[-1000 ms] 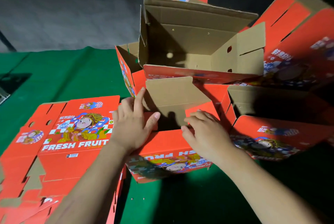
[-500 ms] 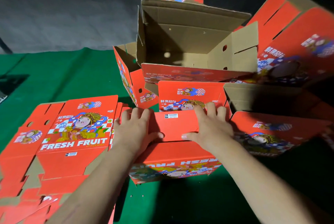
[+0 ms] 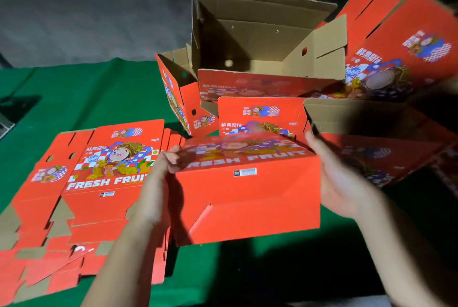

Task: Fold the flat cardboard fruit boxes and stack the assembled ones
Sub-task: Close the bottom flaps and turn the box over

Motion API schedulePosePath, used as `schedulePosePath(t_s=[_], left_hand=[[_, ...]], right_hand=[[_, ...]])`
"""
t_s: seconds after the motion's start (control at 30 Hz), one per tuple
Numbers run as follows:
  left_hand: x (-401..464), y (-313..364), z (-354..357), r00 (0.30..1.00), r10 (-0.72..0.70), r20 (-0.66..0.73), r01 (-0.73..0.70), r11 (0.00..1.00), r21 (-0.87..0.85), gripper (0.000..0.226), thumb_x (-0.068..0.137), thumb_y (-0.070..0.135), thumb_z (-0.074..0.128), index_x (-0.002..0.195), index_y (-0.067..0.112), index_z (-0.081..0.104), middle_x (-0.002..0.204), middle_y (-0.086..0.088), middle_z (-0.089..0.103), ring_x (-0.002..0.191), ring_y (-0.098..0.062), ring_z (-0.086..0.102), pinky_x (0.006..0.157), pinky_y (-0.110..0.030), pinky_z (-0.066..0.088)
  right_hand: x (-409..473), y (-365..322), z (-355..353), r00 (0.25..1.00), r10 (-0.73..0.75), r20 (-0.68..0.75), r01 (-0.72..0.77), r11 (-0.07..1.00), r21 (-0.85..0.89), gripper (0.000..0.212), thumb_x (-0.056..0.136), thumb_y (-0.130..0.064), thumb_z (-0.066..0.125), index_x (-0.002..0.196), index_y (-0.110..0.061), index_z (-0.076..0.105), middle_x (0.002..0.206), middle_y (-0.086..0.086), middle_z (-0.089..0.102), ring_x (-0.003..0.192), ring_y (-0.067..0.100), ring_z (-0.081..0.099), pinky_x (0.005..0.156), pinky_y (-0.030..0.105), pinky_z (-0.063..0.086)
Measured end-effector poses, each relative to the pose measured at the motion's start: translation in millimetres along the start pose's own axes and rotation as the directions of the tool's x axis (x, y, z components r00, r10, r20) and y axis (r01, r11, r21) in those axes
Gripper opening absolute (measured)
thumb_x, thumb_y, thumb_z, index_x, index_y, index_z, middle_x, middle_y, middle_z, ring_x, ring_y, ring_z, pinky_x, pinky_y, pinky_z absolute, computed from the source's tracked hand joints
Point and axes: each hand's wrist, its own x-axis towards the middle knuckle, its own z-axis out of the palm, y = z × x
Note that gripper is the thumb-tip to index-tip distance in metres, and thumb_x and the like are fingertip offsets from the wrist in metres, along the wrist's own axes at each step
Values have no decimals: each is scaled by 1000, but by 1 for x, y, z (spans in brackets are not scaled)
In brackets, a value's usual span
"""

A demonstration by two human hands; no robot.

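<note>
- The left hand (image 3: 158, 182) and the right hand (image 3: 339, 182) grasp the folded box (image 3: 247, 190) at its two ends, thumbs over the top edge.
- The box hangs clear of the green cloth (image 3: 86, 91), between the flat stack (image 3: 99, 182) and the pile of assembled boxes (image 3: 267, 41).
- Judged step: bottom closed, box being turned for stacking.
- The next move calls for setting it squarely on the pile.

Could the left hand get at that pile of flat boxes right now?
Probably not straight away: the left hand is busy holding the folded box. The stack of flat boxes lies uncovered just beside it, though.
</note>
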Motion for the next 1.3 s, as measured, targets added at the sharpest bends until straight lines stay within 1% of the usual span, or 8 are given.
schedulePosePath(t_s=[0.13, 0.23, 0.47, 0.63, 0.8, 0.93, 1.07, 1.3], left_hand=[[5, -19, -11, 985, 121, -122, -78, 947, 311, 114, 32, -33, 69, 138, 4, 47, 140, -13, 58, 93, -7, 72, 60, -12, 47], [-6, -48, -28, 996, -73, -48, 84, 957, 277, 61, 90, 12, 75, 145, 19, 49, 121, -19, 72, 80, -25, 77, 64, -34, 63], [2, -114, -56, 982, 184, 36, -167, 779, 605, 57, 84, -13, 74, 130, 11, 50, 113, -9, 73, 98, -10, 70, 88, -32, 56], [-7, -159, -44, 982, 171, 76, -179, 737, 651, 46, 86, 2, 76, 117, 22, 48, 110, 7, 69, 102, 0, 68, 83, -16, 51], [2, -178, 13, 918, -25, 396, -264, 706, 657, 47, 97, 10, 66, 134, 34, 49, 133, 5, 66, 128, -12, 60, 100, -28, 52], [27, -196, 87, 780, -433, 451, -410, 191, 892, 88, 101, 26, 60, 164, 37, 0, 170, -14, 15, 156, -30, 23, 126, -31, 21], [31, -199, 143, 822, -324, 469, -256, 524, 812, 66, 105, 8, 49, 163, 23, 21, 148, -5, 54, 131, -10, 53, 99, -1, 28], [44, -200, 103, 908, -172, 383, -202, 619, 759, 33, 101, 2, 53, 127, 18, 66, 119, 8, 67, 110, -7, 60, 87, 3, 35]], right_hand=[[-25, 18, -3, 944, 224, 244, -253, 962, 98, 43, 98, -34, 60, 140, -24, 61, 126, 10, 72, 118, 29, 68, 101, 44, 54], [-40, 48, -7, 973, 78, 219, -86, 996, 25, 47, 96, -32, 62, 142, -37, 54, 136, -8, 68, 126, 14, 64, 104, 33, 48], [-53, 115, -25, 1000, -23, 18, 26, 980, -199, 77, 93, 11, 63, 156, -23, 36, 147, -3, 58, 137, 15, 54, 117, 43, 39], [-74, 164, -37, 953, -90, -290, 27, 976, -215, 56, 87, 26, 57, 126, -13, 55, 118, 0, 71, 97, -8, 67, 86, 8, 49], [-101, 170, -80, 699, -206, -685, 44, 968, -246, 35, 86, 4, 66, 119, -10, 64, 112, -14, 74, 108, -9, 64, 96, 16, 45], [-91, 153, -60, 395, -158, -905, -74, 977, -202, 63, 86, -5, 80, 136, 17, 49, 140, 37, 50, 138, 37, 45, 111, 20, 25], [-62, 153, -12, 637, -75, -768, -76, 984, -160, 115, 77, 6, 84, 159, 4, 4, 164, 21, 10, 152, 30, 14, 125, 38, 12], [-11, 147, -59, 519, 96, -849, -432, 887, -164, 117, 77, -45, 86, 159, 4, 18, 162, 31, 21, 150, 48, 18, 124, 46, 16]])
